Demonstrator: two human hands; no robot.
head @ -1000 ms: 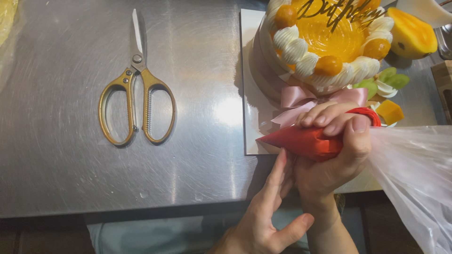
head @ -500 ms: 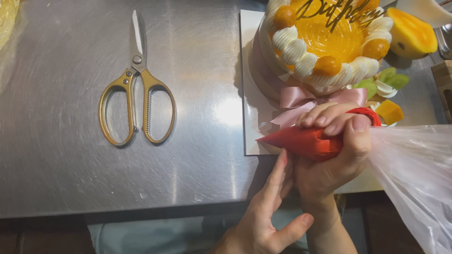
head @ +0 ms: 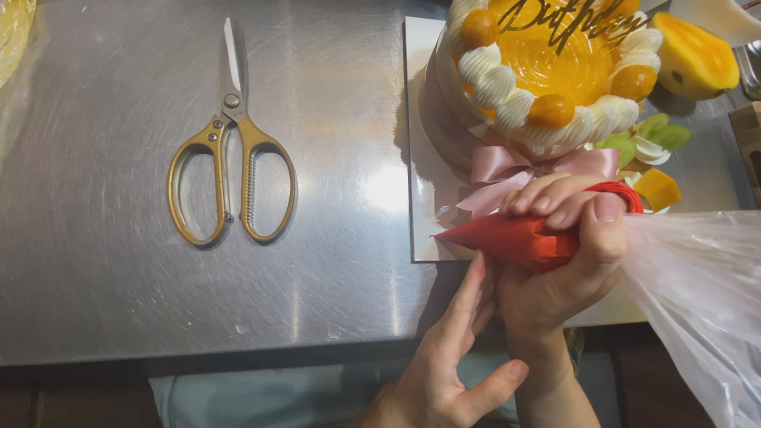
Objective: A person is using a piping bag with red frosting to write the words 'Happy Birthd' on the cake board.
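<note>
Steel table (head: 103, 261) underneath all; round cake (head: 547, 75) on its white board (head: 420, 198) — the landmark. Just below the cake, right hand (head: 567, 254) wrapped tight around a red piping bag (head: 515, 238), tip pointing left. Left hand (head: 444, 364) lower, fingers straight and together, touching the bag's underside. Gold scissors (head: 230, 174) — well left of the cake
</note>
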